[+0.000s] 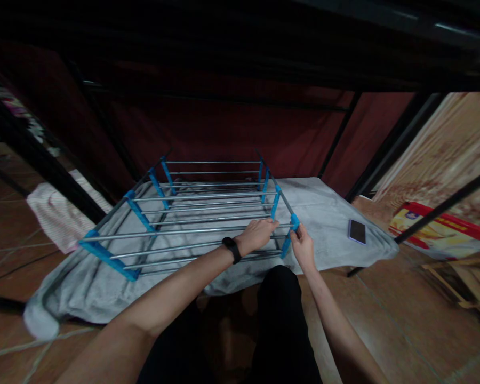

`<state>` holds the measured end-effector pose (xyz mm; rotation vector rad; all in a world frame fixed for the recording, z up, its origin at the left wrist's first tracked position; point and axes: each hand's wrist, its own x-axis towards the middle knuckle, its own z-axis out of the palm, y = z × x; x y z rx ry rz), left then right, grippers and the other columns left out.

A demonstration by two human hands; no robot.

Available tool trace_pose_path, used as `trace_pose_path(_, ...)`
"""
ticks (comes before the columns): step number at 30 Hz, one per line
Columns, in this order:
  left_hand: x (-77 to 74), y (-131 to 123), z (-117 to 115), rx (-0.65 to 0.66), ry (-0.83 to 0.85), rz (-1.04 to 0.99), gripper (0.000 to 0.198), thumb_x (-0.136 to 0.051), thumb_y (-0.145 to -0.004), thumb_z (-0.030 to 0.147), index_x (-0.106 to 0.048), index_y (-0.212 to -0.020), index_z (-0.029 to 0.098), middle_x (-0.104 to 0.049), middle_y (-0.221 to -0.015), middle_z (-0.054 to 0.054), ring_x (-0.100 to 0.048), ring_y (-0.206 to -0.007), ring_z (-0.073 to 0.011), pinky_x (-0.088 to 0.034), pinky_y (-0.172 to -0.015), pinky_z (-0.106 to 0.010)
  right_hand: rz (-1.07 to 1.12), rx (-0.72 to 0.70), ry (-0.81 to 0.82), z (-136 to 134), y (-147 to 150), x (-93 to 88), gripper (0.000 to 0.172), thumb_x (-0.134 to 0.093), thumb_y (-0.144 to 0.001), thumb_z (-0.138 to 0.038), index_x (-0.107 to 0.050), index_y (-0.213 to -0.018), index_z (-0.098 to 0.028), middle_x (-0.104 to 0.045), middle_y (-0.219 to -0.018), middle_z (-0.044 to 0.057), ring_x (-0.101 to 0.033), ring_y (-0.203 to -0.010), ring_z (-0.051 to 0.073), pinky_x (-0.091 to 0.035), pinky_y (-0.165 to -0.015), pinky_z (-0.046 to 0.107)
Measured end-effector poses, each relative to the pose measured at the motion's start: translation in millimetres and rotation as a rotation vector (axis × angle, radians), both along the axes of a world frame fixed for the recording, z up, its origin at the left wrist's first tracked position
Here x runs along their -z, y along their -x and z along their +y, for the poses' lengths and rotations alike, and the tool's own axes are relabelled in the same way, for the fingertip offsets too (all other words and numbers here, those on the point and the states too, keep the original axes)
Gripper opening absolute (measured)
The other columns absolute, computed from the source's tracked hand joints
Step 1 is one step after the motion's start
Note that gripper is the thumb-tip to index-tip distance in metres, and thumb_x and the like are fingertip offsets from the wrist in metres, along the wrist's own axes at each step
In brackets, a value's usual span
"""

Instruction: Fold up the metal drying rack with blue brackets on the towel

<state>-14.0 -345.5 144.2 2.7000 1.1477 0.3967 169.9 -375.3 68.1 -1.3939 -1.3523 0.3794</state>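
A rack of grey metal rods with blue plastic connectors [144,213] lies on a grey cloth [316,213] over a low surface. My left hand [258,234], with a black band on its wrist, is closed around the front upper rod, close to the rack's right end. Just right of it, my right hand [303,244] pinches the blue connector at the front right corner. Its thumb and fingers are pressed against the connector's outer side. The rack's left end, with its blue connectors, is untouched.
A phone [357,232] lies on the cloth at the right. Black metal bars frame the surface, with a dark beam overhead. A red and yellow package [444,229] and a wooden crate [464,282] stand on the tiled floor at right. Striped fabric [62,213] hangs at left.
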Motion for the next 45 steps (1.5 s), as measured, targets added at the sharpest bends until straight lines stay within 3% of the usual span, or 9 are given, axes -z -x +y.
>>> trace_pose_path(5, -2.1, 2, -7, 0.033, -0.093, 0.086, 0.04, -0.037, -0.088, 0.007, -0.056, -0.122, 0.018, -0.065, -0.106, -0.009, -0.065, -0.091, -0.0203, -0.05, -0.075, -0.029, -0.095, 0.055, 0.022, 5, -10, 13.6, 0.035, -0.048, -0.084, -0.045, -0.064, -0.096, -0.015, -0.064, -0.073, 0.005, -0.056, -0.069, 0.019, -0.046, -0.068, 0.032)
trace_pose_path(9, 6.6, 8, -5, 0.072, -0.126, 0.112, 0.043, -0.039, -0.087, 0.005, -0.051, -0.127, 0.017, -0.063, -0.109, -0.01, -0.065, -0.091, -0.0204, -0.049, -0.068, -0.029, -0.128, 0.051, 0.008, 11, -16, 23.1, 0.041, -0.049, -0.082, -0.047, -0.064, -0.101, -0.014, -0.068, -0.083, 0.009, -0.062, -0.073, 0.022, -0.046, -0.068, 0.032)
trace_pose_path(15, 17.9, 9, -3, 0.094, -0.178, 0.076, 0.047, -0.039, -0.087, 0.006, -0.048, -0.132, 0.016, -0.063, -0.109, -0.011, -0.065, -0.089, -0.0228, -0.048, -0.064, -0.032, -0.235, 0.113, 0.047, 7, -18, 21.9, 0.039, -0.049, -0.082, -0.049, -0.064, -0.097, -0.016, -0.067, -0.076, 0.008, -0.062, -0.067, 0.024, -0.042, -0.06, 0.032)
trace_pose_path(30, 17.7, 9, 0, 0.119, -0.246, 0.096, 0.039, -0.038, -0.09, 0.008, -0.053, -0.124, 0.018, -0.063, -0.105, -0.011, -0.065, -0.085, -0.0208, -0.043, -0.057, -0.029, -0.289, 0.163, 0.119, 8, -22, 24.9, 0.035, -0.048, -0.079, -0.051, -0.062, -0.092, -0.022, -0.066, -0.075, 0.007, -0.06, -0.065, 0.027, -0.039, -0.056, 0.035)
trace_pose_path(36, 18.6, 15, -2, 0.119, -0.264, 0.113, 0.045, -0.033, -0.091, 0.009, -0.046, -0.134, 0.017, -0.063, -0.104, -0.01, -0.066, -0.083, -0.0214, -0.04, -0.052, -0.031, -0.286, 0.14, 0.122, 9, -26, 32.6, 0.032, -0.049, -0.078, -0.053, -0.057, -0.084, -0.023, -0.064, -0.073, 0.007, -0.061, -0.067, 0.028, -0.04, -0.057, 0.035)
trace_pose_path(42, 22.0, 16, -4, 0.112, -0.311, 0.137, 0.045, -0.031, -0.094, 0.011, -0.045, -0.136, 0.017, -0.063, -0.1, -0.01, -0.065, -0.081, -0.0219, -0.042, -0.052, -0.032, -0.271, 0.112, 0.129, 8, -24, 38.2, 0.04, -0.047, -0.081, -0.054, -0.062, -0.097, -0.021, -0.066, -0.078, 0.009, -0.062, -0.069, 0.028, -0.043, -0.06, 0.036)
trace_pose_path(45, 21.0, 19, -6, 0.107, -0.369, 0.165, 0.044, -0.033, -0.093, 0.011, -0.044, -0.136, 0.017, -0.063, -0.102, -0.01, -0.065, -0.081, -0.0202, -0.043, -0.054, -0.03, -0.214, 0.094, 0.067, -1, -13, 37.9, 0.054, -0.049, -0.082, -0.053, -0.058, -0.121, -0.016, -0.068, -0.094, 0.012, -0.065, -0.082, 0.031, -0.048, -0.07, 0.04)
